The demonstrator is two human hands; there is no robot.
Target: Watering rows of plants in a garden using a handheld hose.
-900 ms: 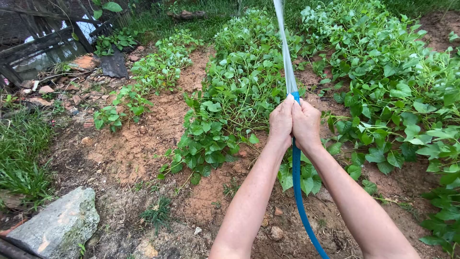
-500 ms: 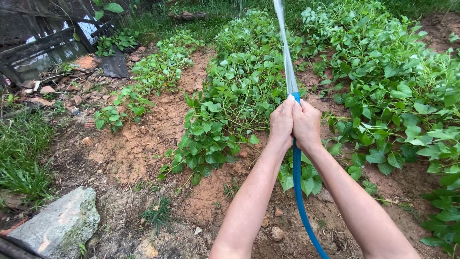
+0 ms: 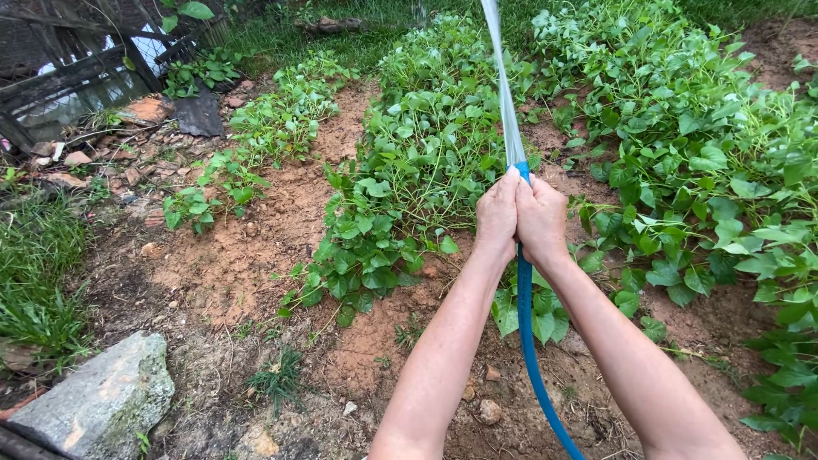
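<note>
Both hands clamped together round the end of a blue hose, raised at arm's length over the garden bed. Left hand wrapped on the left side of the hose end, right hand pressed against it on the right, knuckles touching; each grip closed tight on the hose, thumbs pinching at the mouth. Hose long axis running from bottom of view, between the forearms, up into the two fists, then on as a water jet leaving the top of the hands and shooting away and slightly left, out past the top edge. Hose mouth itself mostly hidden by fingers, only a blue sliver showing. Neither hand clearly nearer the outlet; side by side at equal height. Jet passing over the middle row of leafy vines, landing point out of view. Denser vine patch to the right, thin row of plants to the left, bare reddish soil between rows. Grey rock at lower left, well apart from the hands. Dark fence at upper left.
</note>
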